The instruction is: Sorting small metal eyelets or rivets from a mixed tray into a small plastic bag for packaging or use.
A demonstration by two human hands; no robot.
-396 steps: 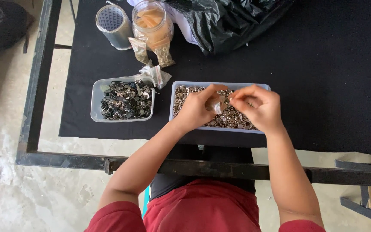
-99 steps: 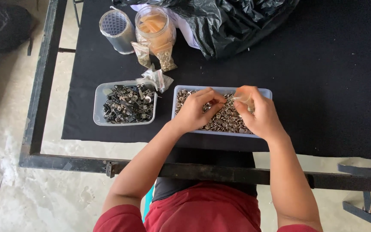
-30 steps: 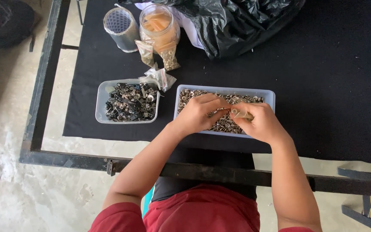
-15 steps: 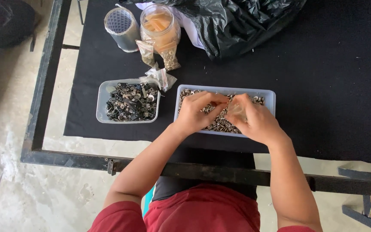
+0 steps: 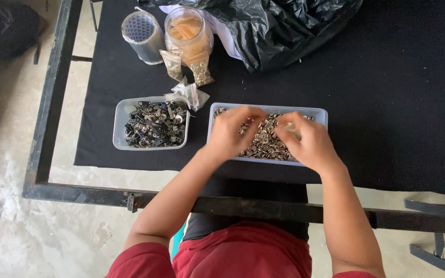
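left hand (image 5: 231, 135) | curled over silver fasteners (image 5: 263, 141) in tray (image 5: 319, 114), grip unclear | right hand (image 5: 307, 143) | same tray, grip unclear

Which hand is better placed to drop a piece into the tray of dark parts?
Probably the left hand: it is nearer the tray of dark parts, while the right hand is farther away.

Both forearms bare, reaching forward from red short sleeves and converging toward each other. Left hand (image 5: 235, 131) palm down, fingers curled loosely, motion-blurred at the tips. Right hand (image 5: 305, 140) likewise palm down, knuckles raised, fingertips bunched and blurred, so grip unclear. Hands near each other, not touching. Elbows bent, wrists roughly level, right forearm steeper than left.
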